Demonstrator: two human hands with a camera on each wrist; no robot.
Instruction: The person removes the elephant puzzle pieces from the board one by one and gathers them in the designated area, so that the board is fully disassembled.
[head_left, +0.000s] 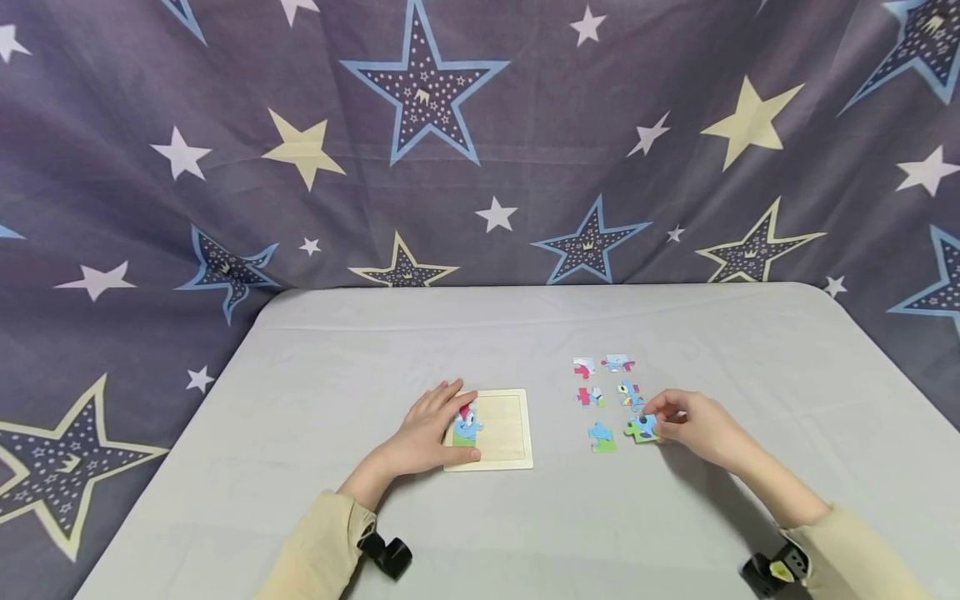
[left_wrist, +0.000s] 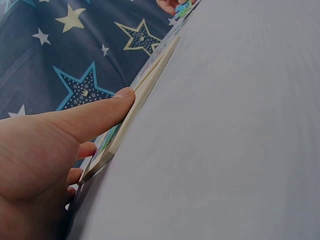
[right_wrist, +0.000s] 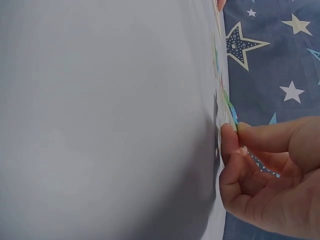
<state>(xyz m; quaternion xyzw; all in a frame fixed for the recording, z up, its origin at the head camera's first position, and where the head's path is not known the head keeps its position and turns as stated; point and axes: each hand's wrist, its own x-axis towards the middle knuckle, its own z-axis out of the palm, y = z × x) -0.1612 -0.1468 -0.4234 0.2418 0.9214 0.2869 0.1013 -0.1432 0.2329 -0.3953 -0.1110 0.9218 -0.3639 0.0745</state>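
Observation:
My left hand [head_left: 426, 429] rests on the left side of a light wooden puzzle tray [head_left: 512, 460], thumb on its near rim and the other fingers spread toward its far left corner. In the left wrist view the thumb [left_wrist: 100, 114] lies extended on the tray's edge. Fitted pieces [head_left: 467, 427] with a blue figure, red on top and green below, fill the tray's left part. My right hand [head_left: 697, 423] pinches a blue and green jigsaw piece [head_left: 641, 430] between thumb and fingertips. The right wrist view shows that piece [right_wrist: 231, 110] edge-on, tilted close over the table.
Loose jigsaw pieces lie right of the tray: a blue and green one [head_left: 602, 437], a red and blue one [head_left: 589, 397], and several others farther back. A pale cloth covers the table [head_left: 360, 342]. Behind it hangs a dark star-patterned curtain [head_left: 450, 200].

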